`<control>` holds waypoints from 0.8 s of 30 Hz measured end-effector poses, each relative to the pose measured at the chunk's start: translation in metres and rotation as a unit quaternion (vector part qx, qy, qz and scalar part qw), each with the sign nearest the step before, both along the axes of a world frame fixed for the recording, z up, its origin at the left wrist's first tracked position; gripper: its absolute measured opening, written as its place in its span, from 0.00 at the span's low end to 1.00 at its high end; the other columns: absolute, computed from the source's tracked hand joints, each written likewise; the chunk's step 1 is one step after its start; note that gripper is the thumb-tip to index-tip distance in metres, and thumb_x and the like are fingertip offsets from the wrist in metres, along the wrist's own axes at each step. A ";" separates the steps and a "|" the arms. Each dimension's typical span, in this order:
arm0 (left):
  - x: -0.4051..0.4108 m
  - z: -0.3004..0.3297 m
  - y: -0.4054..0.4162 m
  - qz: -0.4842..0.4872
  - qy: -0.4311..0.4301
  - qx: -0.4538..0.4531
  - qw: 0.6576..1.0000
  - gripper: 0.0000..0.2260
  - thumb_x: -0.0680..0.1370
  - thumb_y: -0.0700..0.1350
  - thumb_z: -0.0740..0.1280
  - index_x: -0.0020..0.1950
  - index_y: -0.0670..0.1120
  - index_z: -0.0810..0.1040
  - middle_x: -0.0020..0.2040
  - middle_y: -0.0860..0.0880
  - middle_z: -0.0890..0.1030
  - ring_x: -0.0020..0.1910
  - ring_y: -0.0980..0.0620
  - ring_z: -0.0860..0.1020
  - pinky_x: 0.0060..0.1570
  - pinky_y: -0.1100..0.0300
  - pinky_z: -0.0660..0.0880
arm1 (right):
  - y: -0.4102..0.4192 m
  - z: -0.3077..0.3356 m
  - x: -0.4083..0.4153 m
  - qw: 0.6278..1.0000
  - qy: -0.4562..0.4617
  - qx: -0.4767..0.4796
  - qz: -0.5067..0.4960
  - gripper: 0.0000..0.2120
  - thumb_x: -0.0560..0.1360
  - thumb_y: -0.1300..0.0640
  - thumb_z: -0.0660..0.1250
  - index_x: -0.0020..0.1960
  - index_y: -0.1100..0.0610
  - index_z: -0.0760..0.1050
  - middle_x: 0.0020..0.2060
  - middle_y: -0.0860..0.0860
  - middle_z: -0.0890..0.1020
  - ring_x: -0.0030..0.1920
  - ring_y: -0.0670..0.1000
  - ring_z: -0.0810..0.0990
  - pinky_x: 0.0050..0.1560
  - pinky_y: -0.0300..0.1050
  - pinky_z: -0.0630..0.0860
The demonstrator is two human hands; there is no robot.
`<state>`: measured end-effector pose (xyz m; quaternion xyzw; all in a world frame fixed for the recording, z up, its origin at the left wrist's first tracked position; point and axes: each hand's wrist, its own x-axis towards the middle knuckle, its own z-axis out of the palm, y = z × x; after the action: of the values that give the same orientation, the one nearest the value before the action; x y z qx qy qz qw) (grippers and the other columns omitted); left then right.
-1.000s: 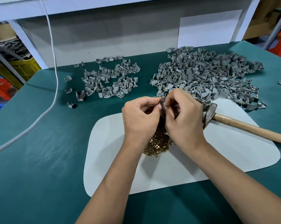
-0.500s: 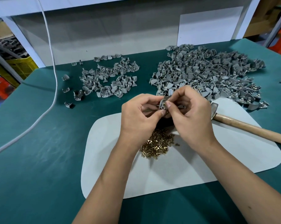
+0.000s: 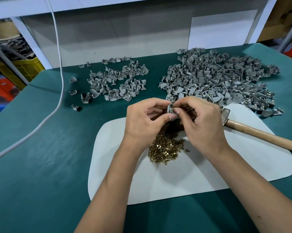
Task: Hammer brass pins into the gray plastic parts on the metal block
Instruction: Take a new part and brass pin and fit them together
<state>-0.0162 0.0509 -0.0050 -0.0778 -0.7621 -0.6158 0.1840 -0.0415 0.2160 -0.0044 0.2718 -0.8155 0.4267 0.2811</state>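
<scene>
Left hand (image 3: 145, 121) pinches one gray plastic part (image 3: 170, 109) between thumb and fingers, raised above the table (image 3: 41, 165), probably so its hole faces up and toward the person. Right hand (image 3: 200, 120) has thumb and forefinger closed on something small and brass-colored at the part; likely a brass pin being seated by hand before hammering, but too small to confirm.

Below the hands a dark shape, most likely the metal block (image 3: 173, 127), mostly hidden. Just nearer the person, the loose pile of brass pins (image 3: 165, 151) lies on the white mat (image 3: 175, 179), within easy reach.

Hammer (image 3: 252, 132) lies on the mat just right of the right hand, head near it, untouched.

Farther back: big heap of gray parts (image 3: 217, 81) on the right, smaller heap (image 3: 118, 83) on the left; presumably one is stock, the other finished. White cable (image 3: 59, 64) trails across the table's left side.
</scene>
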 end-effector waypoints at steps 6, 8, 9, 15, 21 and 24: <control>0.000 0.001 -0.001 -0.014 -0.005 0.065 0.998 0.12 0.69 0.33 0.79 0.52 0.38 0.85 0.46 0.40 0.87 0.46 0.40 0.86 0.52 0.51 0.83 | 0.000 -0.001 0.001 0.999 0.026 -0.002 0.018 0.03 0.78 0.64 0.71 0.51 0.60 0.82 0.45 0.50 0.84 0.47 0.47 0.81 0.52 0.39 0.78; 0.001 0.002 0.000 -0.025 0.000 0.067 0.997 0.12 0.69 0.32 0.79 0.51 0.39 0.85 0.45 0.41 0.87 0.43 0.46 0.86 0.49 0.56 0.83 | 0.001 -0.001 0.002 0.999 0.032 -0.001 0.021 0.03 0.78 0.65 0.70 0.51 0.60 0.82 0.45 0.50 0.83 0.47 0.47 0.81 0.51 0.40 0.78; 0.001 0.003 0.000 -0.033 0.000 0.069 0.997 0.12 0.69 0.32 0.79 0.51 0.40 0.85 0.44 0.42 0.87 0.43 0.47 0.85 0.49 0.57 0.83 | 0.001 -0.001 0.003 0.999 0.035 0.002 0.021 0.03 0.78 0.65 0.70 0.50 0.61 0.82 0.45 0.51 0.83 0.47 0.48 0.81 0.50 0.40 0.78; -0.001 -0.001 -0.003 -0.037 -0.022 0.090 0.995 0.11 0.74 0.33 0.76 0.56 0.34 0.84 0.47 0.38 0.87 0.42 0.42 0.85 0.49 0.52 0.83 | 0.001 0.000 0.002 0.998 0.046 0.029 0.019 0.03 0.79 0.66 0.70 0.50 0.62 0.82 0.44 0.52 0.83 0.46 0.48 0.80 0.51 0.35 0.74; -0.001 0.003 0.002 -0.047 -0.070 0.133 0.987 0.11 0.79 0.43 0.69 0.48 0.34 0.84 0.38 0.41 0.85 0.35 0.49 0.84 0.39 0.59 0.83 | 0.002 0.001 0.003 0.998 0.042 0.030 0.034 0.03 0.79 0.65 0.70 0.51 0.62 0.82 0.45 0.52 0.83 0.46 0.47 0.79 0.49 0.37 0.76; -0.001 0.003 0.000 -0.054 -0.071 0.163 0.983 0.15 0.77 0.47 0.70 0.50 0.35 0.85 0.43 0.38 0.85 0.40 0.46 0.85 0.46 0.53 0.85 | 0.001 0.001 0.004 0.999 0.023 0.012 0.032 0.02 0.78 0.66 0.70 0.50 0.62 0.82 0.44 0.50 0.83 0.45 0.45 0.79 0.50 0.33 0.74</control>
<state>-0.0169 0.0506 -0.0017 -0.0436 -0.6572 -0.7449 0.1060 -0.0378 0.2169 -0.0037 0.3104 -0.8050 0.4193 0.2825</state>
